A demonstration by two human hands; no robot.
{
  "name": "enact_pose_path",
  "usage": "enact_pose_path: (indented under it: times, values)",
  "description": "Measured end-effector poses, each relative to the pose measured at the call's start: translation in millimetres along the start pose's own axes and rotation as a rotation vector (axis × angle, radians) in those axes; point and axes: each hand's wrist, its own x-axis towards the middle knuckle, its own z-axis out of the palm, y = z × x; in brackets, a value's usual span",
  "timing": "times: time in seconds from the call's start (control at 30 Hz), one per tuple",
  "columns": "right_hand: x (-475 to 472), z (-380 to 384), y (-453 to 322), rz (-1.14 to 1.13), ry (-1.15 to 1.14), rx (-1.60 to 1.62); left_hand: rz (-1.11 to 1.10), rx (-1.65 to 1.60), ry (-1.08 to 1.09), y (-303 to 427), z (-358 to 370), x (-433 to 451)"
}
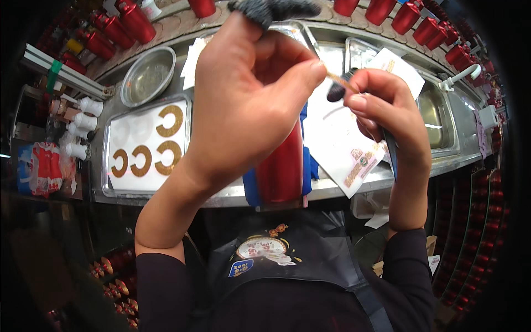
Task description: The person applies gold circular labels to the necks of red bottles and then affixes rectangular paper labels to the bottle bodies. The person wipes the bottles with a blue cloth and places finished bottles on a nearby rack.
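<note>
My left hand (244,95) is raised over the counter, black covers on its fingertips. Between its thumb and finger it pinches one end of a thin gold strip (341,81). The other end is between the fingers of my right hand (386,97), which has a black finger cover too. A narrow dark blue tool (390,151) shows under the right palm; its kind is unclear. Below my left hand a glossy red cylinder (281,172) lies on a blue cloth (251,186), partly hidden. White sheets with gold printed decals (354,176) lie beneath my right hand.
At left, a metal tray (105,162) holds several gold C-shaped pieces (141,162) on white paper. Behind it stands a metal bowl (168,62). A sink (435,120) with a white faucet (460,76) is at right. Red bottles (135,20) line the back.
</note>
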Motion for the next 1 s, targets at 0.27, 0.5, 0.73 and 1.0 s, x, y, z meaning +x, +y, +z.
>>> enact_pose_path:
  times: [0.27,0.5,0.73,1.0]
  values:
    - [-86,43,60,0.328,-0.026,0.079,-0.428,-0.102,0.254,-22,10,-152]
    - [-101,68,79,0.338,0.0,0.13,-0.499,-0.165,0.351,-40,11,-198]
    - [-98,67,81,0.3,0.031,0.032,-0.455,-0.199,0.356,-55,16,-197]
    - [-102,71,84,0.262,0.049,0.042,-0.314,-0.021,0.209,-75,-4,-197]
